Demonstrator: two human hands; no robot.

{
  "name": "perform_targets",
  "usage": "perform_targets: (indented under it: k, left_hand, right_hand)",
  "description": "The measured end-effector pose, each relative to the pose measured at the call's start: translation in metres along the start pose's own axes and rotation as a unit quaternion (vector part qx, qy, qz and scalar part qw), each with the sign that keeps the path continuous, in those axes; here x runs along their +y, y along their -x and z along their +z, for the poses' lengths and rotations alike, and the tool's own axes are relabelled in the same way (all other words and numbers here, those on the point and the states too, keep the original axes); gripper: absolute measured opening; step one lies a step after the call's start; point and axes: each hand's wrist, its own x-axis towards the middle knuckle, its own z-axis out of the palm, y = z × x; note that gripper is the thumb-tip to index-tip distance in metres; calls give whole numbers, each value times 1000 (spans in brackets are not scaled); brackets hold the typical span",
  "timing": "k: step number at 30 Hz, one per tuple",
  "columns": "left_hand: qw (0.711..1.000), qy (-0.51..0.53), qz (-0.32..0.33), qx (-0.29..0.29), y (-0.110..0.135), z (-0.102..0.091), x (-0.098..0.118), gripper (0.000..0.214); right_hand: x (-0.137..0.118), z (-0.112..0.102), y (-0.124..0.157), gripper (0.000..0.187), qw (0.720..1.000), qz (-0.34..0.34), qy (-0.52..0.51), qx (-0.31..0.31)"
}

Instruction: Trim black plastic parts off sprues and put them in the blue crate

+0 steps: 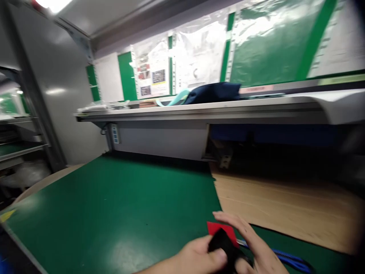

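My left hand (196,258) comes in from the lower left, its thumb pressed on a piece of black fabric (224,243) and holding it. A red square sheet (218,230) lies partly under that black piece on a green work mat (99,217). My right hand (252,243) is just to the right, its fingers spread over the red corner and its thumb low against the black piece. I cannot tell whether it grips the fabric. A blue strap (291,258) runs past my right hand.
A sheet of tan cardboard (285,205) lies to the right of the green mat. Behind stands a grey shelf (199,112) holding a navy cloth (212,93), a teal strap and papers. A metal rack (19,150) stands at the left.
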Motion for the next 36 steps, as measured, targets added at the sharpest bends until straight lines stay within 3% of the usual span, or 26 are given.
perform_targets:
  k: [2,5,7,9,14,19,23,29,36]
  left_hand:
    - [999,22,-11,35,0,-1,-6,75]
    - [995,34,-19,91,2,-2,-4,50]
    - [991,42,-50,114,4,-2,1,49]
    - [988,60,-74,121,6,0,6,54]
    - [989,91,-68,99,11,7,14,58]
    - [992,71,-67,86,14,7,21,52]
    - [995,31,-58,71,14,5,17,39]
    - [995,-38,-77,58,12,0,8,38]
    - [992,-89,-84,30,12,2,14,39]
  right_hand:
    - [5,-27,-6,43,993,46,109,2]
    - [18,-58,-10,19,971,139,170,-95]
    - [27,-67,-8,13,959,177,158,-156]
    - [34,-67,-5,11,955,186,147,-179]
    - [44,-64,-2,5,958,196,154,-141]
    - [43,-68,-5,26,961,224,159,-29]
    - [19,-56,-8,32,976,182,120,-2]
    - [-32,-41,-10,24,993,52,43,-100]
    - [-30,-36,-6,17,990,34,53,-129]
